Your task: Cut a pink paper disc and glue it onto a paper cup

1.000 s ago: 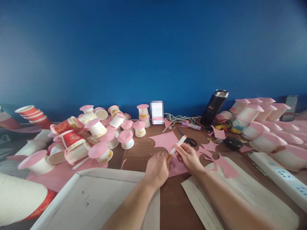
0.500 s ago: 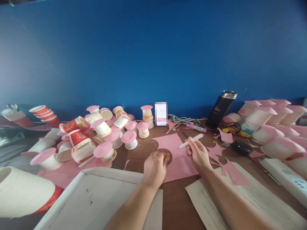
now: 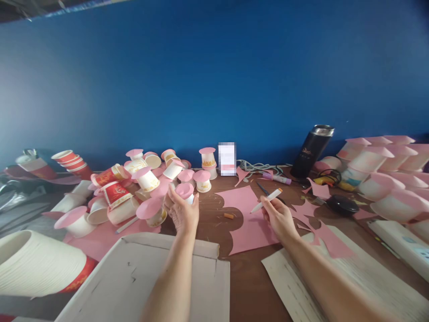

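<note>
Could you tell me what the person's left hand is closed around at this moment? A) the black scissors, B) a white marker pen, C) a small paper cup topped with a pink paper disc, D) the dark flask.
C: the left hand has its grip on a small white cup with a pink disc beside the cup pile, while the marker is in the right hand.

We are working at a craft table (image 3: 208,214) by a blue wall: paper cups (image 3: 147,180), pink paper (image 3: 250,219) and scissors (image 3: 263,188) are lying everywhere.
</note>
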### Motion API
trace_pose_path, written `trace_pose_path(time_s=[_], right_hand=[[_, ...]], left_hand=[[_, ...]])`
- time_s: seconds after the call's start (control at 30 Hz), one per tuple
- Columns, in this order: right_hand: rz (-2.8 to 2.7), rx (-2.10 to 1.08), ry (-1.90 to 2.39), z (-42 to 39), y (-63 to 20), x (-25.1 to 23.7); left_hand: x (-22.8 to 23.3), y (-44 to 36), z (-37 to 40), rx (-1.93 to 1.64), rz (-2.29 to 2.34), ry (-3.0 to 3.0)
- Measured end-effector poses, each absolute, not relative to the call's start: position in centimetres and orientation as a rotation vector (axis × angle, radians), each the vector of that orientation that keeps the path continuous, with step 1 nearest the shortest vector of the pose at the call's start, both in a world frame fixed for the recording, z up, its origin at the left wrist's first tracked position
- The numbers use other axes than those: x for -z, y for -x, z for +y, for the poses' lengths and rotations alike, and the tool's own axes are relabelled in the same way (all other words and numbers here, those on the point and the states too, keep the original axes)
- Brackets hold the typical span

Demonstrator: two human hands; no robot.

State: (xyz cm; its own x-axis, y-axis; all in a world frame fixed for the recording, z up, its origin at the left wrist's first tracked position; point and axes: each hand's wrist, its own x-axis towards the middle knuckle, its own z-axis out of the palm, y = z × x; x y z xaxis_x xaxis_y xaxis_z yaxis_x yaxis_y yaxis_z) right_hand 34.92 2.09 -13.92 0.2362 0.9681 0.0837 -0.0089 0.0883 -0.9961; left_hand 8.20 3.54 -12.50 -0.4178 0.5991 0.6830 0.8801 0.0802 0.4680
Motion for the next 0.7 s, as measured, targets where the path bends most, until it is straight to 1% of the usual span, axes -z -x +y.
trace_pose_path(time_s=[0.13,0.23,0.4,0.5,0.6,0.7], right_hand=[[-1.116,-1.015,1.198,1.8,-34.5,13.9],[-1.160,-1.013,1.189,1.5,-34.4,13.6],[-1.190,-0.898,1.228,1.2,-34.2,12.5],[-1.164,-0.817,1.339,1.3,-34.5,12.4],[-1.180,-0.760,1.492,1.7,-34.9,12.8],[-1.275,-0.711,1.592,2.0,-34.9,13.5]], left_hand=[[13.3,-7.7,4.3,1.273,-2.144,1.456],[13.7,-7.3,4.8,1.349,-2.159,1.501],[13.9,-6.9,5.3,1.450,-2.247,1.471],[13.5,-7.0,5.2,1.456,-2.294,1.479],[12.8,-7.5,4.5,1.383,-2.241,1.511],[12.2,-8.5,3.6,1.378,-2.072,1.572]])
